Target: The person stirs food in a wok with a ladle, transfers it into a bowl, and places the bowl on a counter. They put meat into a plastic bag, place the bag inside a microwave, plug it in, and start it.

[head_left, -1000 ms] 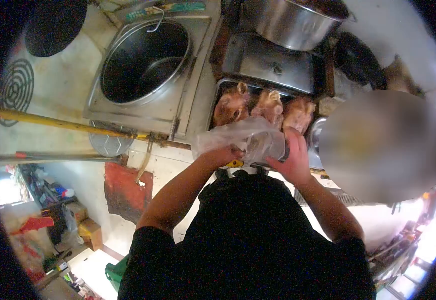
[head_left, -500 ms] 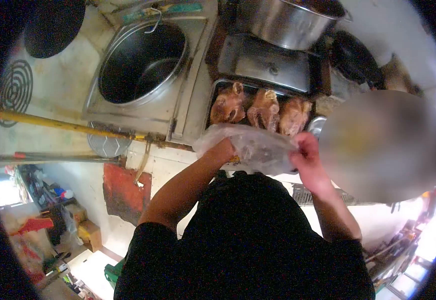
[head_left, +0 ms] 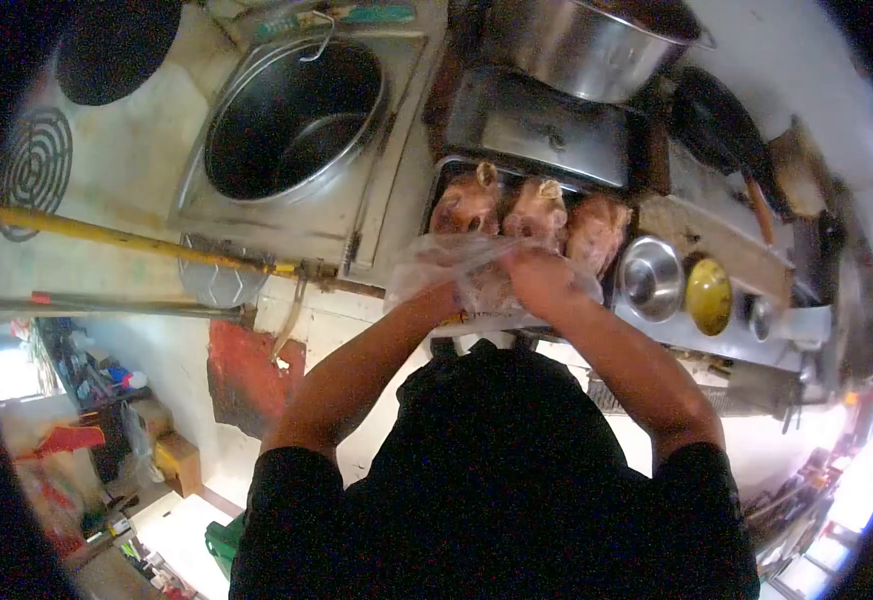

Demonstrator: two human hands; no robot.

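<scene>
A clear plastic bag (head_left: 481, 270) spreads between my two hands, in front of a dark tray (head_left: 422, 205). My left hand (head_left: 444, 284) is at the bag's left part, its fingers covered by the cloudy plastic. Fingers curled, my right hand (head_left: 541, 283) grips the bag near its middle. Just beyond lie three browned pieces of meat that look like whole chickens: a left one (head_left: 468, 207), a middle one (head_left: 536, 208) and a right one (head_left: 596, 232). The bag overlaps the near ends of the left and middle ones.
Left of the tray, a deep round pot (head_left: 296, 120) is set into a metal counter. Behind stand a lidded metal pan (head_left: 546, 130) and a large steel pot (head_left: 596, 50). To the right are a steel bowl (head_left: 650, 278) and a yellow bowl (head_left: 707, 294). A yellow pole (head_left: 136, 240) crosses the left side.
My right hand has moved left from the bag's right edge to its middle, drawing the plastic together. My left hand stays about where it was. The blurred patch at right is gone, and bowls show there.
</scene>
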